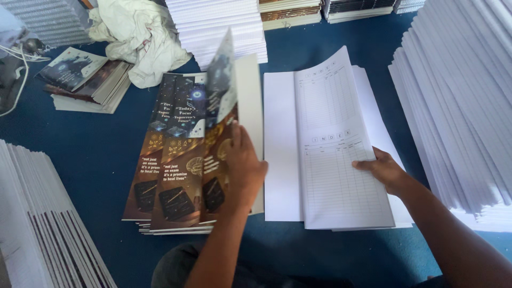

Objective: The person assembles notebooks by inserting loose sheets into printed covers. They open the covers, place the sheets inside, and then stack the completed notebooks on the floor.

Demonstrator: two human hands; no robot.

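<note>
White sheets stacked on edge point(42, 224) fill the near left corner, and behind them we see a small pile of printed covers point(85, 77) and a crumpled pale cloth point(140, 40) on the blue floor covering point(96, 154). Next comes the stack of dark, brown-and-black printed covers point(173, 160); our left hand point(242, 168) grips the top cover point(226, 106) at its right edge, fingers curled round it, and holds it tilted up off the stack. Just to the right lies the pile of white ruled index sheets point(330, 154), where our right hand point(385, 170) pinches the lower right edge of the top folded sheet, thumb on top. Tall white paper stacks point(464, 106) rise along the far right.
</note>
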